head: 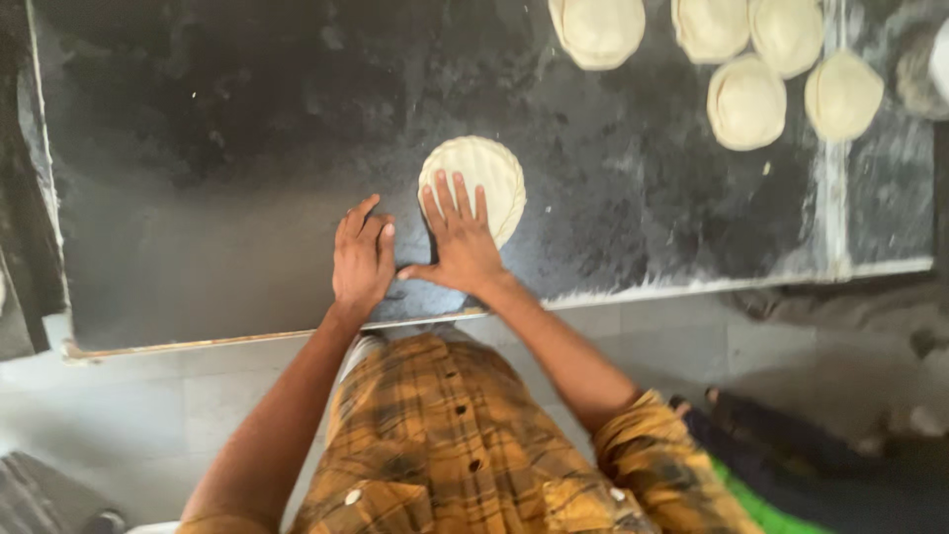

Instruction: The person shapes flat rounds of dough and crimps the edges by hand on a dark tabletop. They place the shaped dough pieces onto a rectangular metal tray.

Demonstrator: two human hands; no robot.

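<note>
Checked shirt [445, 445] in mustard yellow with dark brown-grey crossing lines. Buttoned front, small dark buttons down the placket, one pale button lower left. Short sleeves rolled or cuffed above the elbow. Both forearms bare. Left hand [361, 259] and right hand [460, 242] ungloved, without rings.

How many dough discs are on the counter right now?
6. One dough disc under the right hand; five at the top right. More may lie beyond the top edge.
</note>
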